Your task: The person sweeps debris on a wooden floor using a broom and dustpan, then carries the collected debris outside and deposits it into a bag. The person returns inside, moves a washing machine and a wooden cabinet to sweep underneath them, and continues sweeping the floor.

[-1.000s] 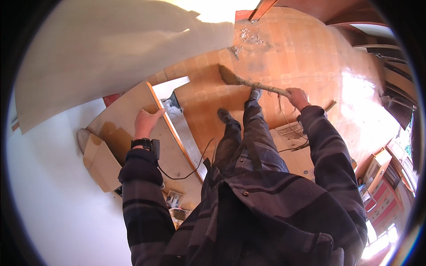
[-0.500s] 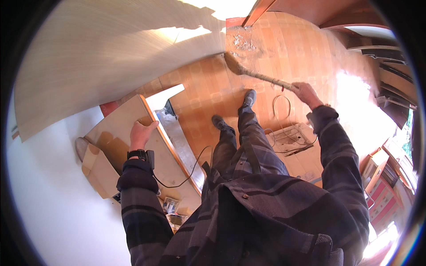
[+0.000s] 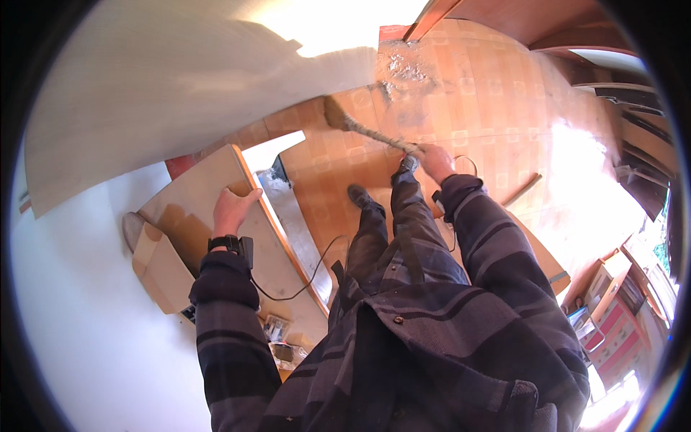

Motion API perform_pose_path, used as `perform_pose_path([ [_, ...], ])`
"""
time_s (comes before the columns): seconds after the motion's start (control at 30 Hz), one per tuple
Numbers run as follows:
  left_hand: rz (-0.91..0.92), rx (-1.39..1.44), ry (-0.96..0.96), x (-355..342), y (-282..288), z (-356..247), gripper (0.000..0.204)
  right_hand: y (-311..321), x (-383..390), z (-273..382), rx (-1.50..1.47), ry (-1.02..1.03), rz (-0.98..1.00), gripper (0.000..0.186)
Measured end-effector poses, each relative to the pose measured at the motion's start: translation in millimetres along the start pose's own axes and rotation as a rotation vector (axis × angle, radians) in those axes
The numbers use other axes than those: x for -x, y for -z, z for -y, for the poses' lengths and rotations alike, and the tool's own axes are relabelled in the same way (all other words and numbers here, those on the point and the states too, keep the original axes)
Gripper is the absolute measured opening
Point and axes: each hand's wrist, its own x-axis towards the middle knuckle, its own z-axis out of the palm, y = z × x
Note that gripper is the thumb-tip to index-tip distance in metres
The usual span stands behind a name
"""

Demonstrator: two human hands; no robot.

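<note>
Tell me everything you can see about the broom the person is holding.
The broom is short, with a pale, rough-looking handle and a darker brown bristle head. It slants from the right hand, which grips the handle's end, up-left to the head, which meets the orange-brown patterned floor beside a greyish patch of dust.

My right hand grips the handle of a broom, its bristles on the orange floor beside a pale dust patch. My left hand rests flat on the edge of a wooden board.
</note>
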Motion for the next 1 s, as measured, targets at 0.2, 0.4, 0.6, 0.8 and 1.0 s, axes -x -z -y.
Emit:
perform_pose_path([
  [0.2,-0.038,-0.06,0.012,-2,-4,5,0.083,52,-9,-54,0.063,-0.007,-0.016,0.034],
  [0.4,-0.023,-0.05,0.044,-2,-4,6,0.08,100,-13,-74,0.171,0.021,-0.099,0.033],
  [0.6,-0.032,-0.048,0.023,-5,-6,8,0.08,142,-15,-73,0.307,0.05,-0.095,0.031],
  [0.8,-0.013,0.035,-0.028,2,0,1,0.073,169,3,-77,0.323,0.073,-0.093,0.029],
  [1.0,-0.014,0.05,-0.025,4,2,-6,0.068,174,31,-107,0.217,0.115,-0.03,0.028],
])
